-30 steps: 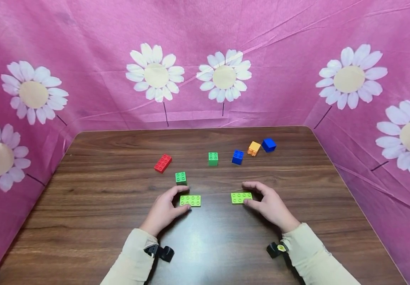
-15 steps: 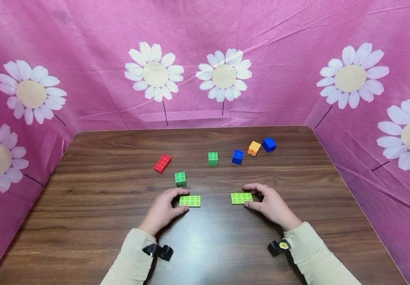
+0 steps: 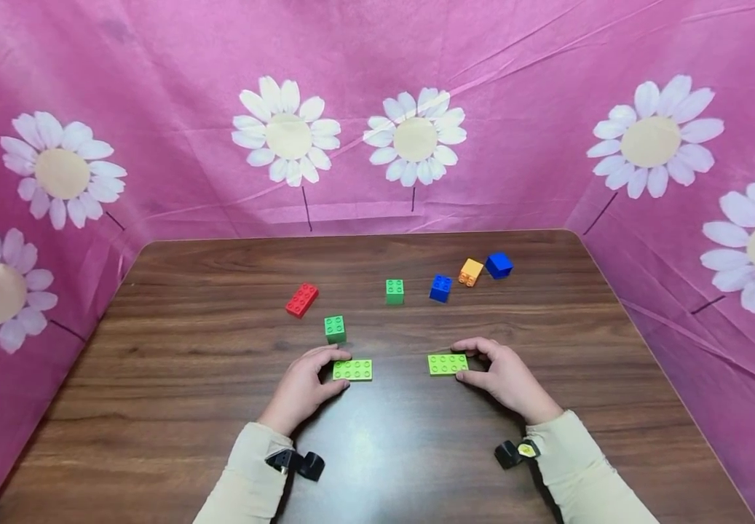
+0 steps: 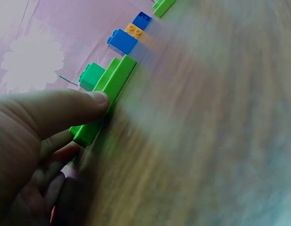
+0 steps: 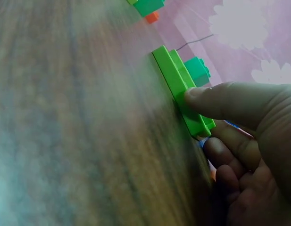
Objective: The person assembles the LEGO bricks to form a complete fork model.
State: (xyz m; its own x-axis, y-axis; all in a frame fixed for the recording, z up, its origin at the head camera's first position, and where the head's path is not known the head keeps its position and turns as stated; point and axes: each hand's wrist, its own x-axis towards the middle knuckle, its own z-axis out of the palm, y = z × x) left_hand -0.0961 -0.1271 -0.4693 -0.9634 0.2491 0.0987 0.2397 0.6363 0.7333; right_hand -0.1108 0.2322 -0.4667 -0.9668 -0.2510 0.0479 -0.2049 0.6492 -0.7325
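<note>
Between my left hand and its fingertips is the left end of a lime-green toy building brick, long and low with two rows of studs. In the left wrist view the thumb presses the near long side of this brick, fingers behind it. A matching lime-green brick lies to the right, its right end pinched by my right hand. The right wrist view shows the thumb on the side of that brick, other fingers curled beyond. A gap of wood separates the two bricks.
Just beyond my left hand stands a green square brick. Farther back are a red brick, another green brick, a blue brick, an orange brick and a second blue one. Pink flowered cloth surrounds the wooden table.
The thumb and index finger of each hand have drawn in closer around the lime-green bricks. Both bricks stay about where they were; the head view has shifted slightly.
</note>
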